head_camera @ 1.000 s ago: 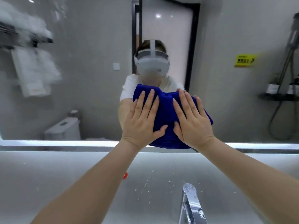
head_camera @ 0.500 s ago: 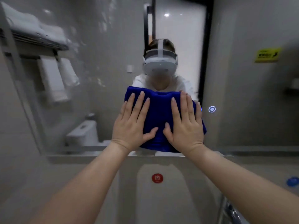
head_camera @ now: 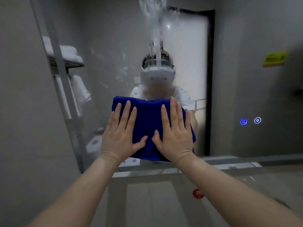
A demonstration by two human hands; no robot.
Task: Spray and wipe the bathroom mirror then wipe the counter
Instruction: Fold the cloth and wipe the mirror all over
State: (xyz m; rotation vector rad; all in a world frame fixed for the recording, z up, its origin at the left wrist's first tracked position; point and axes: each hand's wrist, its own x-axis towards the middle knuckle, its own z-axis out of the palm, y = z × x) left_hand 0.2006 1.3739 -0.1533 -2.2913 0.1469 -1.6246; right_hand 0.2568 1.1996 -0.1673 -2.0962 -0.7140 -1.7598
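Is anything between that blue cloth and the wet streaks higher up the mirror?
Nothing visible. The left hand and right hand press the blue cloth on the mirror; only bare glass separates it from the streaks.

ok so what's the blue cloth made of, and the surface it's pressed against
Blue cloth: probably microfibre or terry, soft and matte; its surface looks fuzzy and it folds thick.
Mirror: glass, glossy; it reflects the room and carries wet streaks near the top.

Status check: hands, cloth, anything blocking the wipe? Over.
Left hand and right hand flat, fingers straight, pressing blue cloth on mirror. Wet streaks above cloth, unwiped. Nothing in the way.
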